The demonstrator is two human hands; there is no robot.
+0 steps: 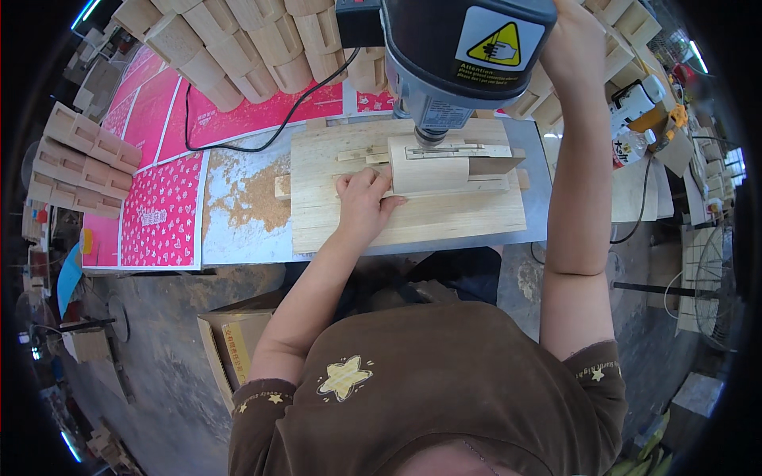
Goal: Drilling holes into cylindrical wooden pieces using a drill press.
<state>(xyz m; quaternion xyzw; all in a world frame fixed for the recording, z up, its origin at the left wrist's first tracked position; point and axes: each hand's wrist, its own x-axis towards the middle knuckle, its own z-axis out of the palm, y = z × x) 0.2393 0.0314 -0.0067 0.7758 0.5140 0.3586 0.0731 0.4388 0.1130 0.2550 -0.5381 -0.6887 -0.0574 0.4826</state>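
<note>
My left hand [365,205] grips the left end of a pale half-round wooden block [432,168], with the thumb at its near side and the fingers bent at its end. The block has a recess at its right part and lies in a jig of thin wooden strips on a flat wooden board [413,220]. Over it stands a bench drill press [444,71], its chuck [429,136] close above the block; the bit's tip cannot be made out. My right hand [570,40] is raised at the right side of the drill head, its fingers hidden behind the housing.
Stacked wooden blocks [238,51] fill the back of the table, with more at the left [83,159]. A black cable [262,148] crosses the pink sheet [163,206]. Sawdust [246,194] lies beside the board. A plastic bottle [631,147] stands right; a cardboard box [230,345] sits below.
</note>
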